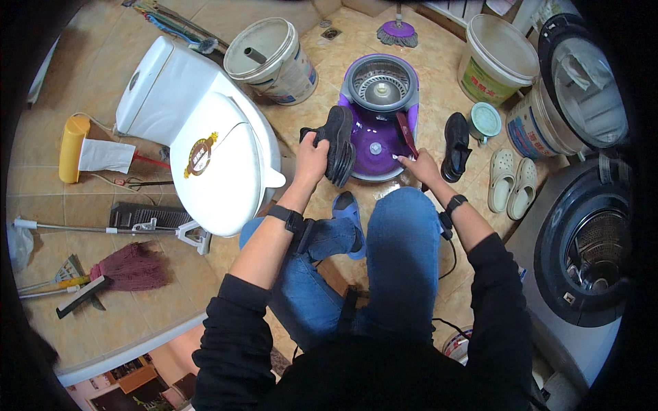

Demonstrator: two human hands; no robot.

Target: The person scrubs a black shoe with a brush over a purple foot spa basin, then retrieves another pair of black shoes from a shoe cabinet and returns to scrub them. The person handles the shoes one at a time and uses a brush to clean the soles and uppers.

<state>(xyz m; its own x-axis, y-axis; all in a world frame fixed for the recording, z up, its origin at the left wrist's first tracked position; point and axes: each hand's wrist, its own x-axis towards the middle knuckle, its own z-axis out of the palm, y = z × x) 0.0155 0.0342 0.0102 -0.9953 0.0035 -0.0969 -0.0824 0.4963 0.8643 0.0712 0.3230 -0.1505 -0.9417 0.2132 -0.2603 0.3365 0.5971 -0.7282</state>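
My left hand (312, 160) grips a black shoe (338, 144) by its upper, just left of the mop bucket, with the sole side turned to the right. In my right hand (424, 168) is a dark red brush (406, 134), held over the bucket's right side; its bristles cannot be made out. Between the hands stands the purple spin mop bucket (367, 172), with a grey spinner basket (381, 82) at its far end and some liquid in the near basin. A second black shoe (455, 146) lies on the floor to the right.
A white toilet (226, 159) stands at left. White plastic buckets (288, 72) (483, 77) stand behind on both sides. Beyond the right-hand shoe are a green cup (485, 123), beige clogs (501, 180) and an open front-loading washing machine (560, 246). A purple mop head (397, 34) rests at the back.
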